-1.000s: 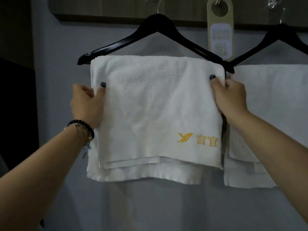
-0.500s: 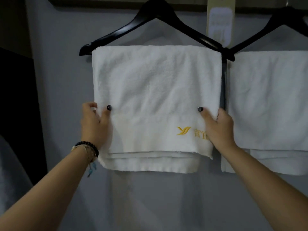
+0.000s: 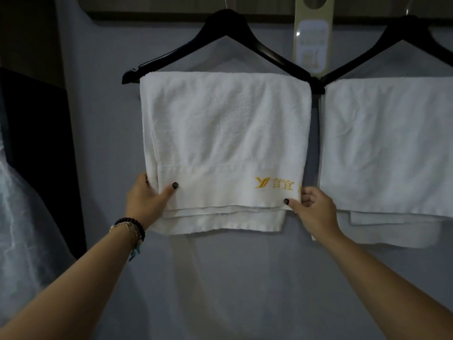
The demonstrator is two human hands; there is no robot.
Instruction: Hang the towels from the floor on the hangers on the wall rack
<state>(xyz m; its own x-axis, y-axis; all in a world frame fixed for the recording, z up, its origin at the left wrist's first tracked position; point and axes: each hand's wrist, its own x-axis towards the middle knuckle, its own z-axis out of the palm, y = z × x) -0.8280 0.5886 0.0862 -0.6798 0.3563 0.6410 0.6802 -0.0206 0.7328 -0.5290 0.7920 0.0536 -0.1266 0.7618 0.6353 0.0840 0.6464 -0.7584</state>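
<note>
A white towel [image 3: 225, 133] with a yellow logo hangs folded over the bar of a black hanger [image 3: 220, 38] on the wall rack [image 3: 171, 6]. My left hand [image 3: 147, 200] pinches the towel's lower left edge, thumb on the front. At the lower right corner my right hand [image 3: 311, 207] pinches the front layer, just under the logo. A second white towel [image 3: 387, 148] hangs on another black hanger [image 3: 402, 38] to the right.
A pale door-hanger tag [image 3: 311, 35] dangles from the rack between the two hangers. A dark panel [image 3: 36, 143] stands at the left, with a translucent plastic cover [image 3: 22, 229] in front of it. The grey wall [image 3: 220, 278] lies bare below the towels.
Both hands slid down the towel's side edges, from near the hanger bar to the lower corners. The towel hangs flatter.
</note>
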